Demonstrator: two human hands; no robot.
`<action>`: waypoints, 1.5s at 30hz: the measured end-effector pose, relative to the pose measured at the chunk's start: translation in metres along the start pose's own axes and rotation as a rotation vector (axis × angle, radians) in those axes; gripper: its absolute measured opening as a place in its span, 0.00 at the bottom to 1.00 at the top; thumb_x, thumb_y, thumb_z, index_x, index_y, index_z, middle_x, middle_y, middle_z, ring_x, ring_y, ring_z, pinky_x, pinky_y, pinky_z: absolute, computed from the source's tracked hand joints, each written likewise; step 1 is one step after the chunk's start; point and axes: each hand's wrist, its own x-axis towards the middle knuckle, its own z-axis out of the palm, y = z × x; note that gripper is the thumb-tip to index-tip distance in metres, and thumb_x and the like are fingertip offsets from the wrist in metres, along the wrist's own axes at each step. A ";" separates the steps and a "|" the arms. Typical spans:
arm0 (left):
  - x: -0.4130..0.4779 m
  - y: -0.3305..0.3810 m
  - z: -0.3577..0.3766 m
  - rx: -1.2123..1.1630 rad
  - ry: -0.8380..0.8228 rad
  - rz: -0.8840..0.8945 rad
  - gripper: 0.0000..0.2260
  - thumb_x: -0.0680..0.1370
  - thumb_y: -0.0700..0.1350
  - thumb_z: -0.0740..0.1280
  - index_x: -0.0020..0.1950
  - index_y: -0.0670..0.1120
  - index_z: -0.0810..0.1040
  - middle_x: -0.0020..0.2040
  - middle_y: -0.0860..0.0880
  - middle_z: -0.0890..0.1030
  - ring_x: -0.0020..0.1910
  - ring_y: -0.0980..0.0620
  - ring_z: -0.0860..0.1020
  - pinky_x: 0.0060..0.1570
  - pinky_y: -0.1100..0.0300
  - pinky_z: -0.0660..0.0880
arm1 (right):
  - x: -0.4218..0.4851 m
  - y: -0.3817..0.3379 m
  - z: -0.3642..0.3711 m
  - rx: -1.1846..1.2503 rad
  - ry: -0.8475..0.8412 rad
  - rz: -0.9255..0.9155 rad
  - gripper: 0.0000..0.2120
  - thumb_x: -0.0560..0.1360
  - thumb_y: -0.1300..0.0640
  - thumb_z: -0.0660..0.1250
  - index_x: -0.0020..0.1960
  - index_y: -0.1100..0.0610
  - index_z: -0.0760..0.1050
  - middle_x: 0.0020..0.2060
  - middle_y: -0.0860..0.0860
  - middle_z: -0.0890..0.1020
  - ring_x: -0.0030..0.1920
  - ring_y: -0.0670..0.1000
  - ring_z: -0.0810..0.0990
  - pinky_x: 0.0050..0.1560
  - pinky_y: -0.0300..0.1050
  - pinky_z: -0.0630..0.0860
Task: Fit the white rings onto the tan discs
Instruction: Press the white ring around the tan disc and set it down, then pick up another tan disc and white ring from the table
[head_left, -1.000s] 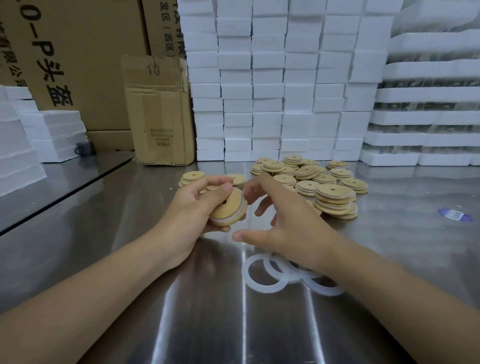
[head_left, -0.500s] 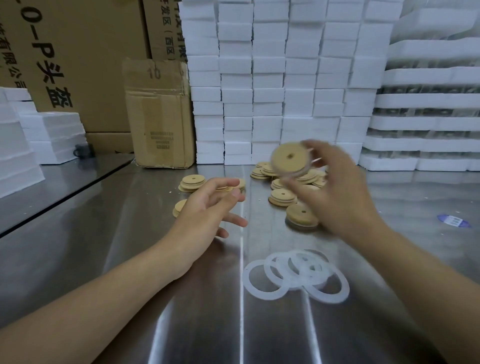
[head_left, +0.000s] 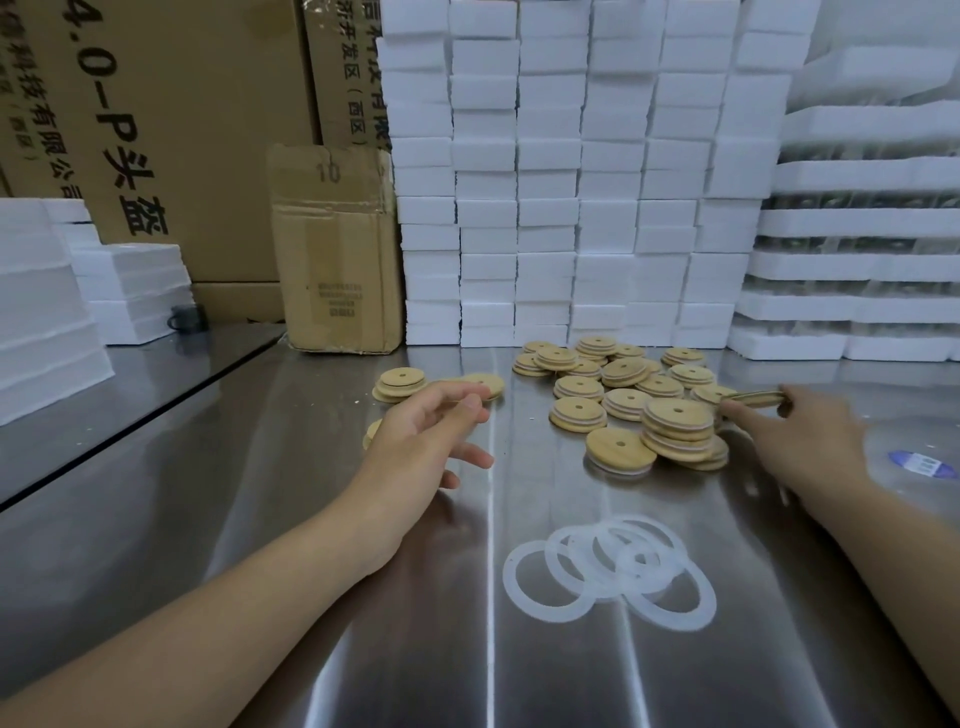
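Observation:
Several white rings (head_left: 609, 567) lie overlapping on the steel table near me. A heap of tan discs (head_left: 626, 387), each with a small centre hole, spreads across the table's far middle. My right hand (head_left: 795, 439) reaches to the heap's right side and pinches one tan disc (head_left: 756, 398), held flat just above the heap; the hand is blurred. My left hand (head_left: 423, 434) hovers over the table left of centre, fingers loosely curled, holding nothing. A few more tan discs (head_left: 400, 383) lie beyond the left hand.
The steel table (head_left: 260, 519) has a seam at the left. White foam blocks (head_left: 571, 182) are stacked along the back, foam trays (head_left: 857, 260) at right. A cardboard box (head_left: 337, 249) stands at back left. A blue sticker (head_left: 922, 464) lies at far right.
The left hand let go of the ringed disc into my right hand. My right hand lifted it over the heap, then swung right and down to the heap's right side.

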 end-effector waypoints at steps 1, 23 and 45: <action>0.000 0.000 0.000 0.002 0.001 -0.001 0.08 0.86 0.49 0.67 0.55 0.58 0.87 0.52 0.56 0.86 0.42 0.51 0.86 0.37 0.56 0.72 | -0.001 -0.002 0.001 0.021 -0.003 -0.026 0.25 0.77 0.39 0.72 0.50 0.63 0.80 0.42 0.65 0.82 0.51 0.67 0.81 0.57 0.62 0.77; 0.020 -0.013 -0.053 1.091 0.044 -0.033 0.17 0.85 0.57 0.64 0.74 0.60 0.78 0.80 0.58 0.69 0.80 0.47 0.62 0.75 0.47 0.63 | -0.005 -0.006 0.008 0.081 -0.126 -0.109 0.22 0.82 0.63 0.61 0.73 0.47 0.76 0.71 0.54 0.78 0.65 0.60 0.77 0.67 0.53 0.71; 0.021 -0.022 -0.049 0.924 -0.040 0.101 0.10 0.78 0.60 0.73 0.59 0.62 0.79 0.58 0.61 0.82 0.60 0.55 0.79 0.63 0.49 0.76 | -0.121 -0.116 0.007 0.090 -0.978 -0.779 0.04 0.76 0.52 0.75 0.49 0.42 0.86 0.50 0.42 0.83 0.49 0.41 0.81 0.51 0.35 0.78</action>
